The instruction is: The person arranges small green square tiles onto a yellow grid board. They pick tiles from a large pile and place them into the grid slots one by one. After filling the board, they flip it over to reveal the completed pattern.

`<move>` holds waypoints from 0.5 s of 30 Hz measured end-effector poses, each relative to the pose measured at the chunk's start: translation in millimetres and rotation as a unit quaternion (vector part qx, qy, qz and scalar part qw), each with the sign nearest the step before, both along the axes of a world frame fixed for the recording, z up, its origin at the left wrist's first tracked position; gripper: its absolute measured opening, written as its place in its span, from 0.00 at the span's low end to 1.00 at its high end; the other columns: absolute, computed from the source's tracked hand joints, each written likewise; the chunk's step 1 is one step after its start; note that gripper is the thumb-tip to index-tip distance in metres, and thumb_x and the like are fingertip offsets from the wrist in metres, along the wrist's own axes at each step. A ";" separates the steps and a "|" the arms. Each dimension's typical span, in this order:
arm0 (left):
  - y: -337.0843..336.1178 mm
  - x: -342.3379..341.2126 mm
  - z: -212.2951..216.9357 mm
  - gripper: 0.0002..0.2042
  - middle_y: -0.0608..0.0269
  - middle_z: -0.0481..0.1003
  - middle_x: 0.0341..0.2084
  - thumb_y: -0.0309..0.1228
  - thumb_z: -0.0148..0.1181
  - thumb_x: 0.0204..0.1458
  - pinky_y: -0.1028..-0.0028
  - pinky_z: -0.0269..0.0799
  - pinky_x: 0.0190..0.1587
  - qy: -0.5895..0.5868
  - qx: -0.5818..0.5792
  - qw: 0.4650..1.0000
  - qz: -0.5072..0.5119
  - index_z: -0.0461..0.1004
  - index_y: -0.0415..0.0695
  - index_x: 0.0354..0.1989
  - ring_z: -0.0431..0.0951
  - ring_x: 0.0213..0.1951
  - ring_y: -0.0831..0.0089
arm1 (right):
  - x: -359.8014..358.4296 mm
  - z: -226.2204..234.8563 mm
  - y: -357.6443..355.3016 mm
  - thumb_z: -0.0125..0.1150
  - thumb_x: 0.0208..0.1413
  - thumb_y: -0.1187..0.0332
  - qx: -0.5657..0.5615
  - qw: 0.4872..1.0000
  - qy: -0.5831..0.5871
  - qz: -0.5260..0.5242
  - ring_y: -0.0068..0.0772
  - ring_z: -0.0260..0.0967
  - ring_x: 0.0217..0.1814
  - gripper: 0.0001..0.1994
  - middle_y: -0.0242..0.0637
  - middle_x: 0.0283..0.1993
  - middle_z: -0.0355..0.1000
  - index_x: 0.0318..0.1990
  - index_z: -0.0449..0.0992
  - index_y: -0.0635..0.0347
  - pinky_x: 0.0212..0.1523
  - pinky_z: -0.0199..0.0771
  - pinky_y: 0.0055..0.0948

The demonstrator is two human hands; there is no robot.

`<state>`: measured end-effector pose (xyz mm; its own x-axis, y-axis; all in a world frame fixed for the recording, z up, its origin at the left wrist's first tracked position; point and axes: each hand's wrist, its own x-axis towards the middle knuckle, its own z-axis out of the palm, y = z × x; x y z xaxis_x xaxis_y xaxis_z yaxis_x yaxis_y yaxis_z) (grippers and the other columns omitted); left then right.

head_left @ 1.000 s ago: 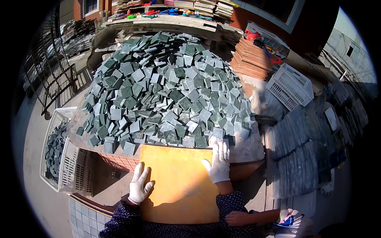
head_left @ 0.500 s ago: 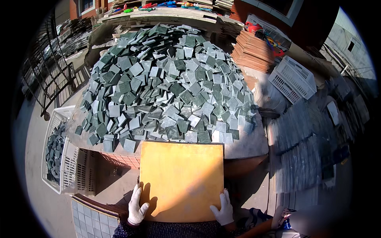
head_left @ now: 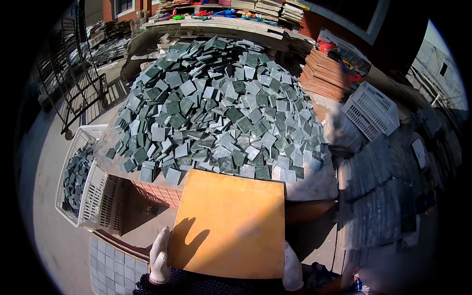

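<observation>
A flat yellow-orange board (head_left: 236,216) lies in front of me, its far edge against the table that bears a large heap of square green-grey stone tiles (head_left: 216,108). Sunlight covers its left part, and a diagonal shadow crosses the lower right. My left hand (head_left: 160,258), in a white glove, is upright at the board's left edge, fingers stretched out; its shadow on the board shows the thumb apart. At the lower right edge is my white-gloved right hand (head_left: 292,270), close against the board. Its fingers are mostly hidden, so its grip is unclear.
White plastic crates (head_left: 88,196) stand at the left, one holding tiles. Below them lies a panel of gridded grey tiles (head_left: 110,263). Stacked brown boards (head_left: 322,76) and another white crate (head_left: 371,110) are at far right, with wrapped stacks (head_left: 373,196) nearer. Another person's arm shows at lower right.
The board has turned slightly clockwise. My left hand's thumb has come off the board's face, and my right hand has shifted down along its edge. The whole view has swung slightly.
</observation>
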<state>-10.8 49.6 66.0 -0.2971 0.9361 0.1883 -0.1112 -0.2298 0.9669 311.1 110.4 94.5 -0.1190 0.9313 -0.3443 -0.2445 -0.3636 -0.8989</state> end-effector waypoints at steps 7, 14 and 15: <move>111.2 -25.1 96.3 0.44 0.48 0.57 0.65 0.66 0.39 0.55 0.55 0.40 0.72 0.095 0.275 0.955 0.060 0.49 0.38 0.68 0.53 0.69 0.56 | 2.7 65.8 91.1 0.35 0.55 0.28 0.499 0.858 -0.001 -0.119 0.48 0.43 0.75 0.48 0.53 0.68 0.54 0.70 0.46 0.62 0.74 0.32 0.49; 243.2 -30.0 14.0 0.24 0.60 0.67 0.49 0.37 0.53 0.61 0.72 0.66 0.50 0.072 0.094 0.989 0.085 0.57 0.40 0.61 0.67 0.46 0.73 | -31.2 -1.4 226.0 0.57 0.56 0.64 0.326 0.909 -0.225 -0.132 0.43 0.64 0.58 0.36 0.53 0.58 0.64 0.67 0.47 0.66 0.56 0.65 0.38; 251.7 -28.2 -8.0 0.25 0.56 0.69 0.49 0.36 0.54 0.60 0.71 0.66 0.52 0.122 0.103 0.982 0.098 0.57 0.39 0.62 0.69 0.47 0.70 | -25.6 -32.9 237.8 0.59 0.56 0.62 0.280 0.902 -0.306 -0.121 0.43 0.67 0.56 0.35 0.53 0.56 0.67 0.66 0.49 0.66 0.54 0.67 0.38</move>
<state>-39.0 301.3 58.0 -0.3898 0.7999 0.4563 0.1846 -0.4176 0.8897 285.5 348.1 61.6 0.1645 0.9525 0.2563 0.3490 0.1869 -0.9183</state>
